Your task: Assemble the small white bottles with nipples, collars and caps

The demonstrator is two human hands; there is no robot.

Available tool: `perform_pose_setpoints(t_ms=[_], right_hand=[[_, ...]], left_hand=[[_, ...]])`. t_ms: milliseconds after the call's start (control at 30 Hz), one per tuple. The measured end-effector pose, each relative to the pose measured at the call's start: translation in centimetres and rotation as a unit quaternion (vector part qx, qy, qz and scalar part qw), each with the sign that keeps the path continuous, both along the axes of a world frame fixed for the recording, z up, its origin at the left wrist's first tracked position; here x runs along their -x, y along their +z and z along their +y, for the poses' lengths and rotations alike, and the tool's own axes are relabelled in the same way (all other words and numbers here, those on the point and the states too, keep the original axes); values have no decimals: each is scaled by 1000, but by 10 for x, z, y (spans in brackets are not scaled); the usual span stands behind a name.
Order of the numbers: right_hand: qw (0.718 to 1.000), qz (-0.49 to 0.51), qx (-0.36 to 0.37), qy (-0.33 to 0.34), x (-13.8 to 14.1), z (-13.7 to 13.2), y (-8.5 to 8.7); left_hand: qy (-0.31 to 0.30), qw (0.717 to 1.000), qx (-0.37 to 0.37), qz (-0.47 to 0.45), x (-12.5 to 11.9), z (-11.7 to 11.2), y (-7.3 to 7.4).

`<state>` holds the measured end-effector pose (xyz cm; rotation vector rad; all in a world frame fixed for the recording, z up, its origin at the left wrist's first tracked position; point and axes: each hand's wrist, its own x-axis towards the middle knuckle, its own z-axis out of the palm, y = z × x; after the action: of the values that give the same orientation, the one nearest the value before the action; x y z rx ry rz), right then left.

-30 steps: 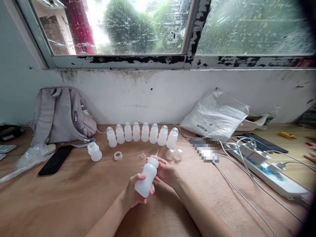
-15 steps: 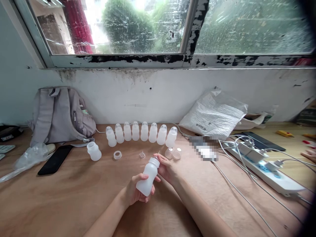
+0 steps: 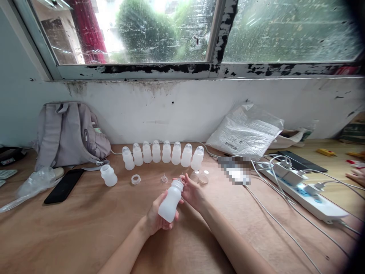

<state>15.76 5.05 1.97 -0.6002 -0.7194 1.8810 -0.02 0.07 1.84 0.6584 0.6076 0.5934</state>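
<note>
A frosted white baby bottle [image 3: 170, 201] leans to the right in my left hand [image 3: 156, 215], whose fingers wrap around its body. My right hand [image 3: 193, 192] is at the bottle's top, thumb and fingers closed against the collar [image 3: 178, 184]. Something clear shows at the mouth, partly hidden by the fingers. On the table beyond lie a clear nipple [image 3: 164, 178], a white ring [image 3: 136, 179] and two clear caps [image 3: 203, 178], close to my right hand. An uncapped bottle [image 3: 108, 175] stands to the left.
Several capped bottles [image 3: 156, 152] stand in an arc at the back. A black phone [image 3: 64, 186], plastic bag [image 3: 38, 182] and backpack [image 3: 67, 133] are left. A power strip [image 3: 322, 205] with cables and a silver pouch [image 3: 245, 129] lie right. Another person's hand [image 3: 356, 177] shows far right.
The bottle has shifted slightly and my left hand's grip has moved around it. My right fingers have moved a little at its top. The view has shifted slightly.
</note>
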Motion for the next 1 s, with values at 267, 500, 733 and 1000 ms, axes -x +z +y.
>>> perform_pose_setpoints(t_ms=[267, 500, 733, 1000], right_hand=[[998, -41, -7, -46, -4, 2, 0], [994, -66, -19, -80, -5, 6, -5], [990, -47, 3, -133, -13, 17, -15], [975, -118, -27, -185, -13, 21, -21]], left_hand=[[2, 999, -40, 31, 3, 1, -6], [-5, 999, -41, 34, 3, 1, -7], [32, 994, -72, 72, 1, 0, -3], [248, 848, -353, 309, 11, 11, -2]])
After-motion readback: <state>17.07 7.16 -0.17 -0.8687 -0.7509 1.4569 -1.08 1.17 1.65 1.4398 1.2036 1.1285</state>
